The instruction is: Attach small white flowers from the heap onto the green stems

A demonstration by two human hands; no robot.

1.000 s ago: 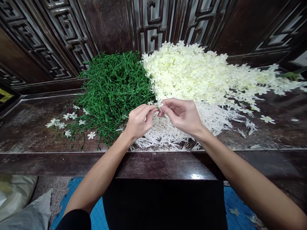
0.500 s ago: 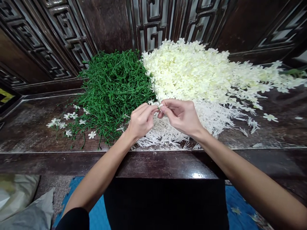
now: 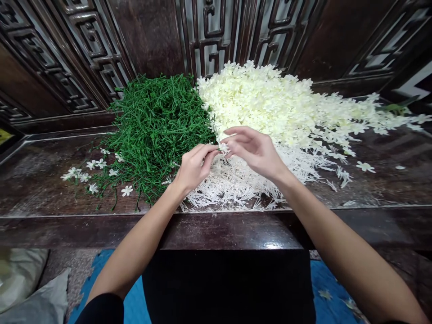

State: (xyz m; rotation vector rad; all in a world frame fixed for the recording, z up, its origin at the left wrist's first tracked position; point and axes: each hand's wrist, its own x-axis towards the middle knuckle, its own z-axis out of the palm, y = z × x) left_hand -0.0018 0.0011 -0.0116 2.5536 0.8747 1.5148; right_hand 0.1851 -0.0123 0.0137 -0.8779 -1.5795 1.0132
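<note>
Between both hands [image 3: 227, 155], blossom [image 3: 223, 147] (pinched)

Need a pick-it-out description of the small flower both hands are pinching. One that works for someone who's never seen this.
Start at the dark wooden bench bearing a green stem pile beside a cream blossom heap. In front of where they meet, the left hand and right hand touch fingertips. The small white flower is pinched there: unlike its neighbours, it is lifted off the piles.
</note>
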